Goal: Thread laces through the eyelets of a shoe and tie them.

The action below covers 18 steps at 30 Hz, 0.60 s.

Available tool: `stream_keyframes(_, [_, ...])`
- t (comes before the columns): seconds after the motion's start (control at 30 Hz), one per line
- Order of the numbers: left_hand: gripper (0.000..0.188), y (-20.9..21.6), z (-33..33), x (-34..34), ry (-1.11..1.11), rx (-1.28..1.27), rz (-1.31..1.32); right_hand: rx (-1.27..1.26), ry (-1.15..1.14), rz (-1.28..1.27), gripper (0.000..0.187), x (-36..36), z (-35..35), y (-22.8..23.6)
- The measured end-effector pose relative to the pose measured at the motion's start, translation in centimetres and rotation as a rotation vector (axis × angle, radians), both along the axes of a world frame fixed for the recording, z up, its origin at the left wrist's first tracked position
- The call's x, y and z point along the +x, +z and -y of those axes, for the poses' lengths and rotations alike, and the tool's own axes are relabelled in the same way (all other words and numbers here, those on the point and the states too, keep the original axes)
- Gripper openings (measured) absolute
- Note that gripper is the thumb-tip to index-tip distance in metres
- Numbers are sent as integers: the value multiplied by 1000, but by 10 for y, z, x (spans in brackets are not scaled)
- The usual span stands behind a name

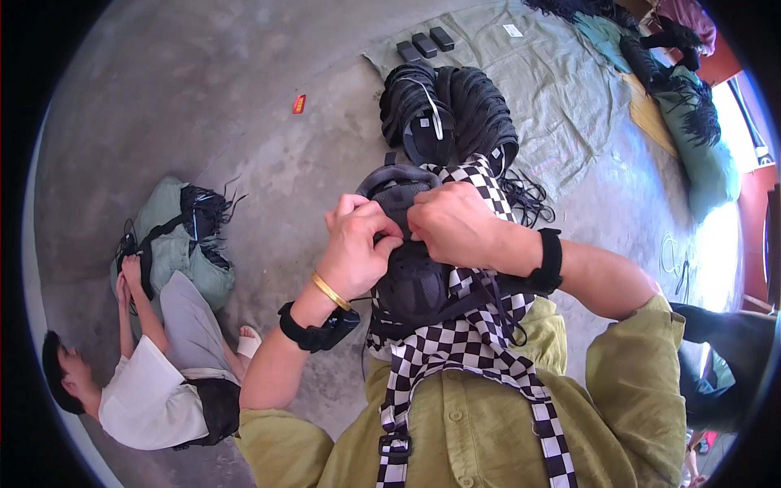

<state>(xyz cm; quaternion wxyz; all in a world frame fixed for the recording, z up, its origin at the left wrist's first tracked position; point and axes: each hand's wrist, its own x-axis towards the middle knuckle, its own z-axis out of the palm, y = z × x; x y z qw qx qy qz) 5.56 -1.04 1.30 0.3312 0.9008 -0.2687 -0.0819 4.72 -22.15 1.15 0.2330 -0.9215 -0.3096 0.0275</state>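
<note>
Both hands' fingers clench the dark mesh piece [411,276] at chest height: left hand [358,248] and right hand [451,224] touching, over a checkered strap [472,342]. Beyond: black strap bundles [455,106] w/ small white tag, on green cloth [553,89]; red label [299,103] on floor, upper left.

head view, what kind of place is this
Probably a small workshop floor for strap or cord goods: bare concrete floor, a green sheet with black cord bundles, and another person crouched over a bundle.
</note>
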Motion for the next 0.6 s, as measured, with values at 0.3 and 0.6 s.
stream_keyframes(0.3, [21,-5,-4,-10,-12,-28,264,133,-29,44,21,-16,3,5])
stream_keyframes(0.6, [13,-15,-2,-17,36,-150,330,261,104,90,29,1,4,2])
